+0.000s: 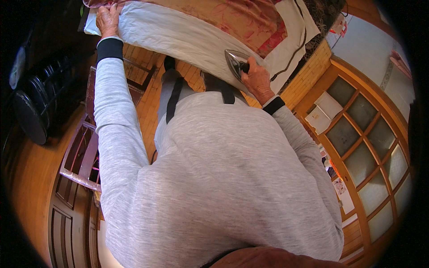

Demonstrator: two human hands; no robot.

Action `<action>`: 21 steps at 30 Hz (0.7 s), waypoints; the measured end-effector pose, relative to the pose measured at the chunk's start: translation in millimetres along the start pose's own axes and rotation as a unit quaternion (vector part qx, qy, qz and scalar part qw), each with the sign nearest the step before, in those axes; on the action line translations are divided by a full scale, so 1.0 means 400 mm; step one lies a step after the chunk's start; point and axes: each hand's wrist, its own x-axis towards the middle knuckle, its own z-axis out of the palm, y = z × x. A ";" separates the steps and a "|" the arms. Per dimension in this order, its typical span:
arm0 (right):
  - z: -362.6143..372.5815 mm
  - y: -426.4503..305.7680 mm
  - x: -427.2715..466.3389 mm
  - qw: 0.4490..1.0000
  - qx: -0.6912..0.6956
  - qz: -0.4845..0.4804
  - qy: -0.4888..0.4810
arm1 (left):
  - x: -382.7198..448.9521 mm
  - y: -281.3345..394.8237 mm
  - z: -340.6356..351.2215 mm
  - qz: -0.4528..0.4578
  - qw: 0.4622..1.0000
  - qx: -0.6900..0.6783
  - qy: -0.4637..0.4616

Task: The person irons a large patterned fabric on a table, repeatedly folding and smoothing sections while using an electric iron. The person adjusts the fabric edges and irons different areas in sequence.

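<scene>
My right hand is wrapped around the dark handle of a clothes iron. The iron rests near the front edge of a white cloth, its metal tip pointing away to the left. From the iron's rear a braided cord runs up the right side over the cloth. Beyond the white strip spreads a rust-coloured fabric with red leaf patterns and a red border. At the far left end, my left hand pinches the fabric's edge; its fingertips are partly hidden at the picture's top.
A reddish-brown wooden chair stands at my left, near a black round-seated stool. To the right is a wooden door with glass panes. Dark patterned cloth lies beyond the white cloth's right end. My legs stand close to the front edge.
</scene>
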 end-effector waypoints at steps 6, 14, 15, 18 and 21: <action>0.000 -0.004 0.005 0.999 -0.016 0.017 -0.021 | -0.005 -0.034 0.019 0.012 1.000 -0.010 0.023; -0.014 -0.016 0.012 0.998 -0.011 0.043 -0.042 | -0.050 0.090 -0.076 0.041 0.999 -0.002 0.034; -0.015 -0.018 0.013 0.998 -0.008 0.048 -0.048 | -0.059 0.082 -0.081 0.049 0.997 0.014 0.050; -0.003 -0.013 0.010 0.997 -0.021 0.056 -0.041 | -0.134 0.187 -0.070 0.139 0.975 0.119 0.130; 0.015 0.005 0.007 0.999 -0.014 0.043 -0.009 | -0.239 0.305 -0.005 0.278 0.954 0.032 0.111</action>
